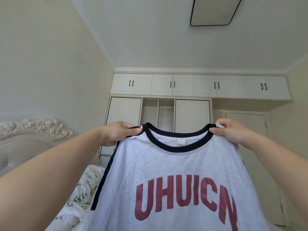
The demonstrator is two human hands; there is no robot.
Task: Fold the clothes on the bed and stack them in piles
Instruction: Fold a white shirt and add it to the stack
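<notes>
A light grey sleeveless top (175,165) with a black collar, black armhole trim and red letters on the chest hangs spread out in front of me, held up in the air. My left hand (120,132) pinches its left shoulder beside the collar. My right hand (231,130) pinches its right shoulder. The top's lower part runs out of the frame at the bottom. It hides most of the bed below.
A white duvet with a leaf print (83,194) lies on the bed at lower left. A carved cream headboard (30,135) stands at the left. A white wardrobe (158,114) with an open middle section faces me, and a door (250,124) is at the right.
</notes>
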